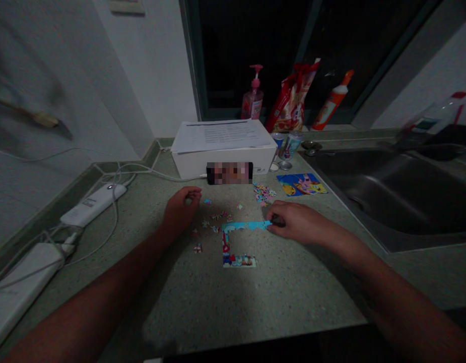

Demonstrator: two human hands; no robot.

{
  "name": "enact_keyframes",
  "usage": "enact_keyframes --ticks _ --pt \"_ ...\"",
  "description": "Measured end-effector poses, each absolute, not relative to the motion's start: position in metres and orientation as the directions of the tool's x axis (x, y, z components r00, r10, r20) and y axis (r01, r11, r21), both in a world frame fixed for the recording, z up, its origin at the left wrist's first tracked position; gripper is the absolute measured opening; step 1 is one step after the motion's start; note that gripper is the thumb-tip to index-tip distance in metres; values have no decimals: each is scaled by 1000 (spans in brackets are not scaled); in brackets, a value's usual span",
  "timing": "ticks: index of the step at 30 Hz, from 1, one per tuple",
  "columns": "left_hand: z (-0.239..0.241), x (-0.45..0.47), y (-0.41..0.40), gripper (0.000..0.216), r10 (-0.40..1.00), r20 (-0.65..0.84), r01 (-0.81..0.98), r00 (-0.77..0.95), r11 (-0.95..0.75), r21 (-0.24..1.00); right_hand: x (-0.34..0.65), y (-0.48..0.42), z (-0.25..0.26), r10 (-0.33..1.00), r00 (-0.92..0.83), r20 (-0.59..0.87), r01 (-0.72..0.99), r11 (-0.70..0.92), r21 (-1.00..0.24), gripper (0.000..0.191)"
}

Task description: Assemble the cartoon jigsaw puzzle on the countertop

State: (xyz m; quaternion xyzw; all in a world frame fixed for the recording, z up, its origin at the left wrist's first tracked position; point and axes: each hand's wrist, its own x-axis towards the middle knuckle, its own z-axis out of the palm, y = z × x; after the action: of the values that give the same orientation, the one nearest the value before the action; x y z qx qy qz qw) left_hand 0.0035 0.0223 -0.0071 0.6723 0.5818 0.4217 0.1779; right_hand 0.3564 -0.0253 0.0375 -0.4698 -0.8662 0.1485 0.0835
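A partly joined jigsaw (233, 242) lies on the green speckled counter (255, 302): a blue top strip, a left side and a short bottom row. My right hand (293, 222) rests at the right end of the top strip, fingers curled and pinched against it. My left hand (180, 209) sits left of the puzzle with fingers curled inward, and what they hold is hidden. Several loose pieces (213, 222) lie between the hands. A small heap of pieces (263, 193) sits behind the puzzle.
A white box (223, 151) with papers on top stands behind, a phone (229, 173) leaning on it. A cartoon picture card (301, 184), cans, a pump bottle (253, 101) and a snack bag (291, 101) are further back. A sink (399, 196) lies right; power strips and cables left.
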Motion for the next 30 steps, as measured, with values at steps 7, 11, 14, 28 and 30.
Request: enact_keyframes --ticks 7,11,14,28,30 --pt "-10 2 22 20 926 376 636 -16 -281 719 357 -24 34 832 -554 30 782 532 -326 15" --pt "-10 3 23 20 928 372 626 -23 -277 729 356 -24 35 837 -547 5 790 518 -328 15" --pt "-8 3 21 20 931 364 637 -21 -268 723 355 -24 37 840 -543 -17 797 508 -327 15" --pt "-10 3 21 20 929 369 633 -12 -279 722 351 -24 39 823 -568 -3 775 534 -338 14" --pt "-9 3 21 20 929 370 636 -17 -276 721 350 -24 40 817 -577 -21 771 536 -344 14"
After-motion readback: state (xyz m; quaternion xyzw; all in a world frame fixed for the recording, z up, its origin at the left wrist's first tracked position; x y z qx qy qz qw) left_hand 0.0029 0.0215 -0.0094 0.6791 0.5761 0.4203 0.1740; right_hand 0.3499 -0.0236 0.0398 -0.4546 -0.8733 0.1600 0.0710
